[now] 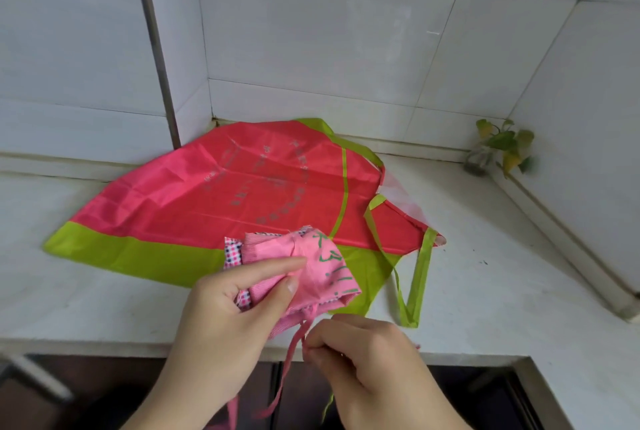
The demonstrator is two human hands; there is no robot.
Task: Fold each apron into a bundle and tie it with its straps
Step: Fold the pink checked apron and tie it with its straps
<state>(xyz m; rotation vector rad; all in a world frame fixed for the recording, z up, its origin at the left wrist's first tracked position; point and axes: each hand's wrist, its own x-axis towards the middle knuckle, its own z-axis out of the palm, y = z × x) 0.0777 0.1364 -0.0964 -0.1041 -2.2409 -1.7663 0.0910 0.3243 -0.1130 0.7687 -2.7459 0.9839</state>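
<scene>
Head view: left hand [221, 318] has its grip pinched on the pink bundle [304, 270] at the surface [485, 284] edge, over the spread red apron [221, 194], right hand [363, 357] pinching its pink strap [289, 357].

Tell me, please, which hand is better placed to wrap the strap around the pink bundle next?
Probably the right hand: it already pinches the pink strap, while the left hand grips the pink bundle.
</scene>
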